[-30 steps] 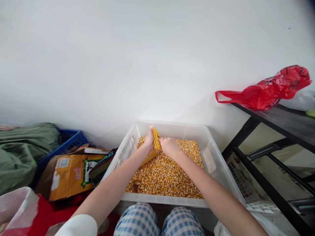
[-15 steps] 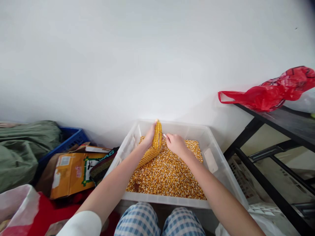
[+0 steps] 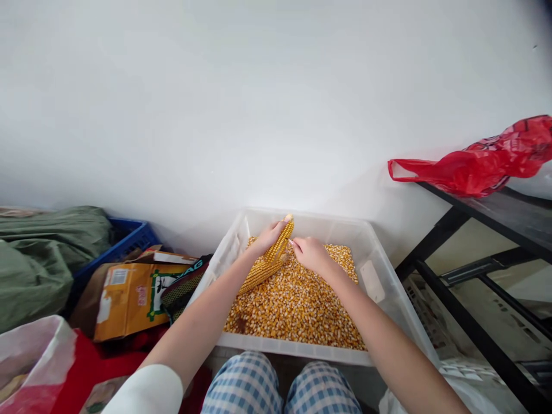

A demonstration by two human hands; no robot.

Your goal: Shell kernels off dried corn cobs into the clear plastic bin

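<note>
My left hand (image 3: 268, 237) is wrapped round a yellow corn cob (image 3: 280, 240), held tilted with its tip up to the right. Close against the cob's right side, my right hand (image 3: 309, 253) is closed in a pinch on a small thin tool, mostly hidden by the fingers; its kind does not show. A second corn cob (image 3: 257, 276) lies on the loose corn kernels (image 3: 302, 310) under my left hand. The kernels fill the lower part of a translucent plastic bin (image 3: 297, 348) in front of my knees.
To the left are a blue crate (image 3: 138, 234) with green cloth (image 3: 47, 259), an orange cardboard box (image 3: 129, 299) and a red-and-white bag (image 3: 37, 356). A black metal rack (image 3: 466, 305) stands at the right, with a red plastic bag (image 3: 470, 169) on top. A white wall (image 3: 267, 103) rises behind the bin.
The held cob has tilted further, its tip leaning more to the right, and my left hand has turned with it. My right hand has shifted slightly right and down, staying beside the cob.
</note>
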